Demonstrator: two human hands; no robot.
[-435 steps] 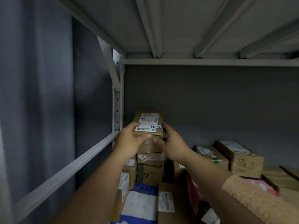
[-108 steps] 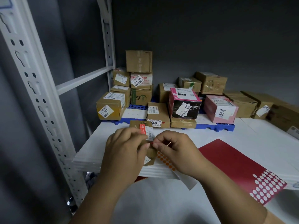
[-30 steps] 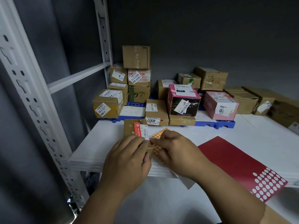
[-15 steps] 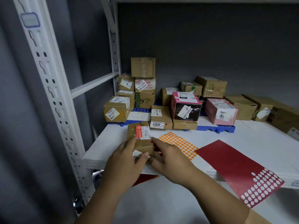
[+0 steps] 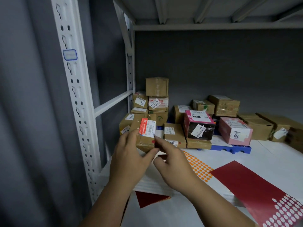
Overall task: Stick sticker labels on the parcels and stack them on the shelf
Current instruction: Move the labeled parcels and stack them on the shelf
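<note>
My left hand (image 5: pixel 129 158) grips a small brown parcel (image 5: pixel 145 141) with a red-and-white shipping label, lifted off the white shelf (image 5: pixel 270 154). A small red dot sticker (image 5: pixel 153 141) sits on the parcel's front face. My right hand (image 5: pixel 172 158) is beside the parcel, its index finger touching the parcel's right edge. An orange dot sticker sheet (image 5: pixel 199 167) and a red dot sticker sheet (image 5: pixel 255 187) lie on the shelf to the right. A stack of labelled parcels (image 5: pixel 156 97) stands at the back left corner.
Several more parcels, among them a pink-topped box (image 5: pixel 199 125) and a pink box (image 5: pixel 235 132), sit on a blue pallet (image 5: pixel 232 148). A white perforated upright (image 5: pixel 73 89) stands on the left. The upper shelf (image 5: pixel 213 12) is overhead. A red sheet (image 5: pixel 150 198) lies below.
The parcel has been lifted off the shelf's front edge and carried up toward the stacked parcels. The view has tilted upward, showing the upper shelf.
</note>
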